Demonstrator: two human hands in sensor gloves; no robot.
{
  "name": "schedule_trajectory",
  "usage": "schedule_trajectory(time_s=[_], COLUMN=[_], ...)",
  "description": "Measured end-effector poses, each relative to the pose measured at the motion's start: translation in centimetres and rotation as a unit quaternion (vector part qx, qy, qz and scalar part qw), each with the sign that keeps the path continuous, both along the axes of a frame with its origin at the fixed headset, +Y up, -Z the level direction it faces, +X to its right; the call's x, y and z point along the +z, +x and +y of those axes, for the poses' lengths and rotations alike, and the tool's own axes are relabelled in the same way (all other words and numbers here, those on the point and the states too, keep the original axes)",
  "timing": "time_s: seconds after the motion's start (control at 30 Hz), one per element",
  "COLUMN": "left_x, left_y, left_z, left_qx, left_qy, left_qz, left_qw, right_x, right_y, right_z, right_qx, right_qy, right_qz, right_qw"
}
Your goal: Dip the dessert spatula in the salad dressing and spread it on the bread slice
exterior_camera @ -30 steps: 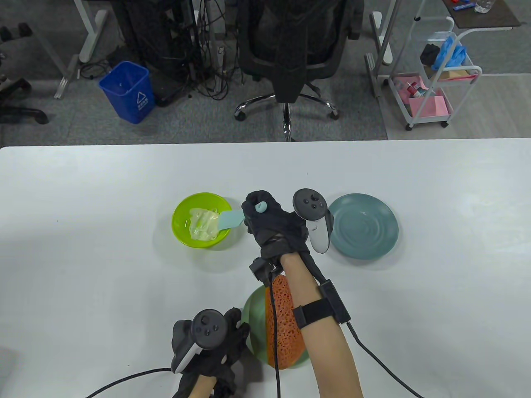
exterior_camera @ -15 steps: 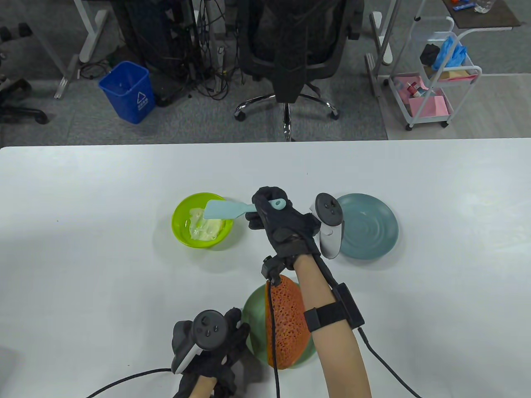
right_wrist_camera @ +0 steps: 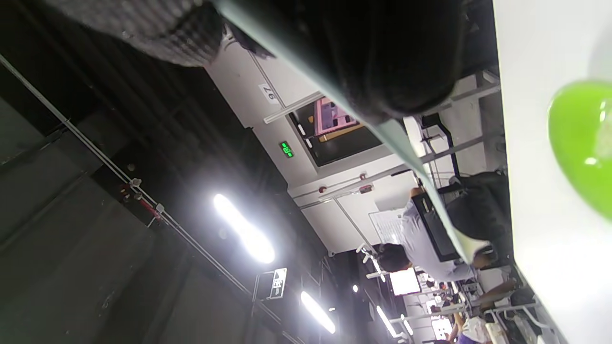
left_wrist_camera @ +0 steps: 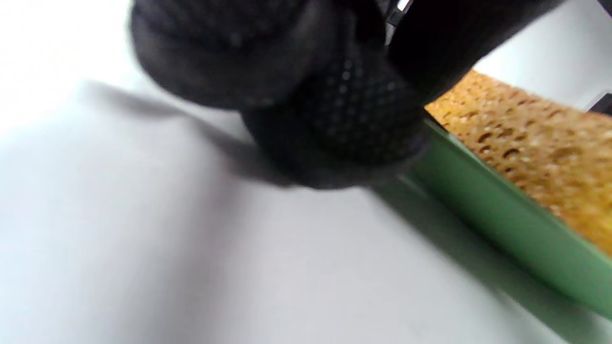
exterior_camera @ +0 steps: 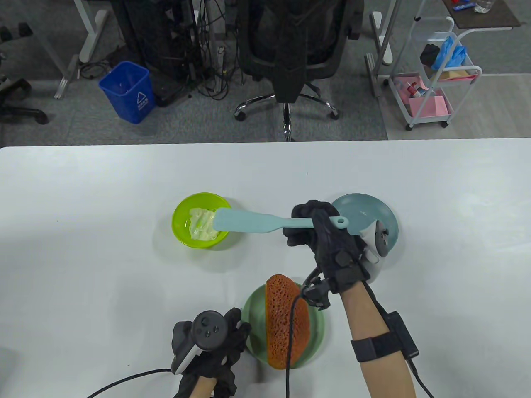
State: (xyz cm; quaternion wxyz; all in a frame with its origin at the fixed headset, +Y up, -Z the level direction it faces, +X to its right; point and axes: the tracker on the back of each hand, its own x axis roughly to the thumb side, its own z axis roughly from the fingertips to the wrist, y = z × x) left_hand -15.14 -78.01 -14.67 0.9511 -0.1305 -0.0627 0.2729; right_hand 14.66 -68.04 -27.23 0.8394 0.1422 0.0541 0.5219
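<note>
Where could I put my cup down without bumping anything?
Bare table lies left of the green bowl, and more right of the blue plate. The far strip behind both is free too. The middle is crowded: spatula, bread on its plate, both hands.

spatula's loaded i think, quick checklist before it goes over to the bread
1. Grip: right hand fingers are curled round the spatula handle. Ok.
2. Dressing on the blade: the blade tip sits over the green bowl; the right wrist view shows a pale edge at the tip, but how much dressing it carries is unclear. Cannot tell.
3. Blade level, no drip: it looks roughly flat in the table view. Ok.
4. Bread slice lies exposed on the green plate. Ok.
5. Plate steadied: left hand touches its rim in the left wrist view. Ok.
6. Path: the right wrist cable crosses over the bread. Not ok.
</note>
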Motion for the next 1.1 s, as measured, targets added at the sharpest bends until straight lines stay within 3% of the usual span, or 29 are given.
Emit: schedule_trajectory(time_s=[0.2, 0.43, 0.73, 1.1], left_x=[0.0, 0.0, 0.0, 0.0], left_y=[0.0, -0.1, -0.1, -0.1], left_z=[0.0, 0.0, 0.0, 0.0], left_qx=[-0.001, 0.002, 0.000, 0.000], left_qy=[-0.003, -0.007, -0.008, -0.008], left_qz=[0.002, 0.001, 0.002, 0.002], left_qw=[1.000, 1.000, 1.000, 1.000], right_x=[3.7, 6.7, 8.1, 8.2], right_y=[6.0, 10.5, 10.1, 8.6], right_z=[-1.0, -3.5, -7.0, -8.0], right_qx=[0.027, 0.017, 0.025, 0.078], right_qy=[0.023, 0.031, 0.032, 0.034], right_qz=[-0.036, -0.067, -0.076, -0.095], right_qw=[0.999, 0.997, 0.996, 0.992])
